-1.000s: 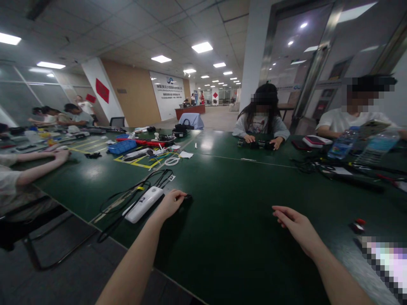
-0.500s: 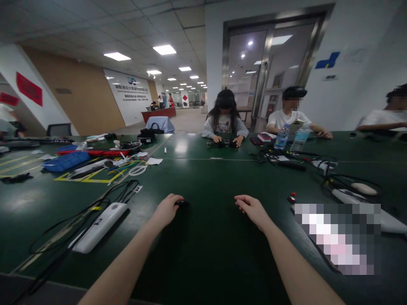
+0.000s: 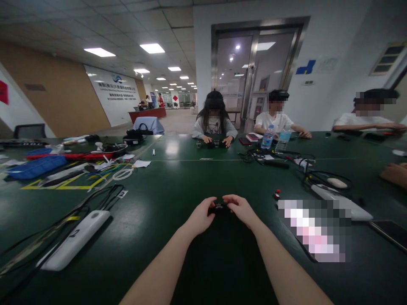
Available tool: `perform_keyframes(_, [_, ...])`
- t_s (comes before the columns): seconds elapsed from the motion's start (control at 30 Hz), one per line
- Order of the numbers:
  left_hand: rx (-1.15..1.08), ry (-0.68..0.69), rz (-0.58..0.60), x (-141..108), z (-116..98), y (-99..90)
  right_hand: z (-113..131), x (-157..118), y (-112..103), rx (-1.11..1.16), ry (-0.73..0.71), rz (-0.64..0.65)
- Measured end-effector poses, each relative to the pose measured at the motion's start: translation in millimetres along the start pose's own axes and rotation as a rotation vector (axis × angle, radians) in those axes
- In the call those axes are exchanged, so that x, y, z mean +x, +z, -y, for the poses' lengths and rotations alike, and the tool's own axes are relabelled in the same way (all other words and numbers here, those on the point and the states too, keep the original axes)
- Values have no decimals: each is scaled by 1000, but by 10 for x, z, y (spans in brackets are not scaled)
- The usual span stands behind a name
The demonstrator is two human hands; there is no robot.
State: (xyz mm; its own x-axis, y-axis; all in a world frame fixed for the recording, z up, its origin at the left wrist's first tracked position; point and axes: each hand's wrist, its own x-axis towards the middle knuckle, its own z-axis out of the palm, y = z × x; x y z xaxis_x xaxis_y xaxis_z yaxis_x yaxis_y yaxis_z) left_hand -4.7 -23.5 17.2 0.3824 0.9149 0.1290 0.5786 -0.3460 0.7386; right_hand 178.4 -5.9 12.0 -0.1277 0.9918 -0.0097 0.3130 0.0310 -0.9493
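Over the dark green table [image 3: 152, 237], my two hands are close together around a small black object [image 3: 219, 206]. My left hand [image 3: 200, 217] is closed on its left end, thumb nearer to me and fingers beyond. At the right end, my right hand [image 3: 241, 210] has its thumb and fingertips bent in on the object. The hands cover both ends, and the piece is too small and dark to name. A lighter mark shows on its middle.
To the left lies a white power strip [image 3: 78, 241] with black cables. A blurred-out flat device [image 3: 313, 233] and a small red-and-black item [image 3: 277, 194] lie to the right. Farther off are a blue tray [image 3: 38, 166], water bottles [image 3: 267, 137] and a person across the table [image 3: 213, 120].
My left hand has brought the black object rightward to my right hand, whose fingers now meet its right end. The whole view has shifted, with the surroundings moving left.
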Motion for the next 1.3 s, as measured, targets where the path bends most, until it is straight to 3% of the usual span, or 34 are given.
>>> perform_keyframes(0.13, [-49,-20,18,-26,0,-51,147,-91,-49,-99,-60,125])
perform_keyframes(0.3, [-71,-69,21,-4,-3,-47,258,-171,-40,-281,-108,178])
perform_keyframes(0.5, [-45,-47,15,3,46,-36,206,-165,63,-296,-201,130])
perform_keyframes(0.83, [-95,-19,2,44,76,-58,208,-178,113,-282,-222,89])
perform_keyframes(0.93, [-135,-16,26,53,92,-63,197,-153,121,-147,-161,59])
perform_keyframes(1.1, [-160,-26,44,40,85,-72,116,-77,88,312,16,-107])
perform_keyframes(1.3, [-124,-49,54,18,41,-94,23,-27,21,571,143,-173])
